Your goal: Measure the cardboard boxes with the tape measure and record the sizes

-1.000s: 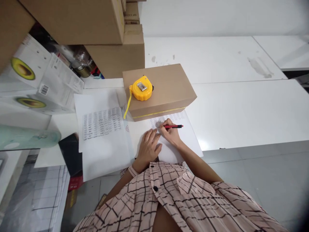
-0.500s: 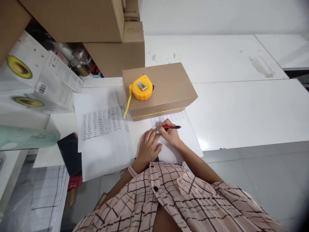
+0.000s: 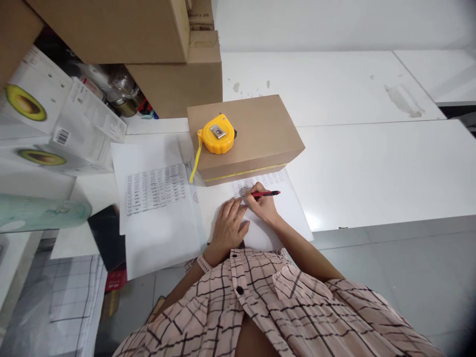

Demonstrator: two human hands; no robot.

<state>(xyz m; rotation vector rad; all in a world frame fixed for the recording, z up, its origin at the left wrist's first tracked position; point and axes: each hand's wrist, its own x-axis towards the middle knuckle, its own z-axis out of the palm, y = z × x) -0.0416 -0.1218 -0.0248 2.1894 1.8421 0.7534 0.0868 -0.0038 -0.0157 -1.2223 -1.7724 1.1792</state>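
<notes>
- While our right hand (image 3: 262,206) clamps fingers around a slim red-and-black pen (image 3: 270,193), white printed paper (image 3: 292,210) lies beneath.
- Our left hand (image 3: 226,229) lies flat, fingers slightly apart.

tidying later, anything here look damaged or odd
Irregular greyish patches mar the otherwise plain white tabletop: small ones behind the brown rectangular cardboard box, the largest farther right. Stains or worn coating, I can't tell.

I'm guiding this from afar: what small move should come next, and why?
Probably a short mark by the right hand on the printed sheet: it holds the red-and-black pen down at the printed rows, and the left hand rests at the sheet's left edge, seemingly steadying it.
</notes>
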